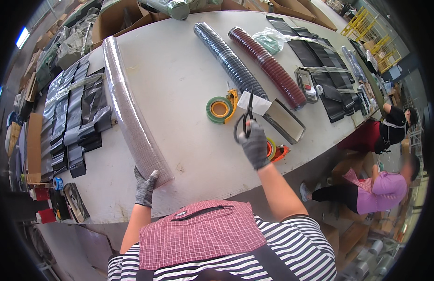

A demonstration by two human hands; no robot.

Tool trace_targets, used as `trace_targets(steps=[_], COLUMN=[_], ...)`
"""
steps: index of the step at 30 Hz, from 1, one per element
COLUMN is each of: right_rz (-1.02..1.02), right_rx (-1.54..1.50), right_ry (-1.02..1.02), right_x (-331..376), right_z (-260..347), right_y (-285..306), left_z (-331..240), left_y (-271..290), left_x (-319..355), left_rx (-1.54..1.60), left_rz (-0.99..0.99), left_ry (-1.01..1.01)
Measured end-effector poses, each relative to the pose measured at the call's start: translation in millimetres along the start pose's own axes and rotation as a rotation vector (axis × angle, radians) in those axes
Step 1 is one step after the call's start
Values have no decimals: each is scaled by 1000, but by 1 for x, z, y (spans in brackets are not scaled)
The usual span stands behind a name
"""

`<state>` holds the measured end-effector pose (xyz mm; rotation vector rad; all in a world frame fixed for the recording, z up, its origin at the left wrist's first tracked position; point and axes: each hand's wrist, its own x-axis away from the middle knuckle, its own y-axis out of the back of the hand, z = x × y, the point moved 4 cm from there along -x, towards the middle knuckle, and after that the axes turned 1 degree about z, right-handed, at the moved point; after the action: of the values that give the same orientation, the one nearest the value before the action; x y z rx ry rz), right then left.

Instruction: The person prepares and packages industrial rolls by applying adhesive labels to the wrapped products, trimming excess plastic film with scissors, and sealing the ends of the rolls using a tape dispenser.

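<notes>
A long brownish roll wrapped in shiny clear film [128, 103] lies on the left part of the pale table. My left hand [145, 188], in a grey glove, grips its near end, thumb on top and fingers against its left side. My right hand [255, 145], also gloved, holds black scissors [247, 112] by the handles, blades pointing away from me over the table. Close by lie a white paper piece [255, 103], an open-topped narrow box [286, 122], a green tape roll [218, 110] in an orange dispenser, and another orange tape dispenser [280, 152] partly behind my right hand.
Dark and red ribbed tubes [226, 56] [266, 65] lie farther back. Stacks of black plastic bags [69, 117] [320, 61] cover both ends of the table [189, 154]. Cardboard boxes [118, 21] stand behind. Two other people [381, 189] [394, 129] are at the right.
</notes>
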<state>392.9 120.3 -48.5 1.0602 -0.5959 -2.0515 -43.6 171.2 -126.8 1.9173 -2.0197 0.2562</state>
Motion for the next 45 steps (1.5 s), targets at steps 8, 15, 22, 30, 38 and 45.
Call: trace_targets(steps=[8, 15, 22, 30, 38, 45], right_rz=[217, 287, 517, 566, 809, 511], right_rx=[134, -46, -138, -521, -531, -326], right_ry=[-119, -387, -269, -523, -563, -209], right_x=[20, 22, 60, 73, 75, 74], right_z=[-62, -84, -104, -16, -3, 0], right_y=[-50, -63, -114, 55, 164, 104], left_z=[-107, -199, -140, -124, -28, -28], left_y=[-39, -272, -471, -450, -307, -274], left_x=[8, -23, -40, -54, -28, -34], left_rx=[-751, -799, -1261, -821, -823, -1214], left_rz=[-155, 681, 915, 922, 1004, 974], left_ry=[-597, -1049, -1012, -1108, -1005, -1099])
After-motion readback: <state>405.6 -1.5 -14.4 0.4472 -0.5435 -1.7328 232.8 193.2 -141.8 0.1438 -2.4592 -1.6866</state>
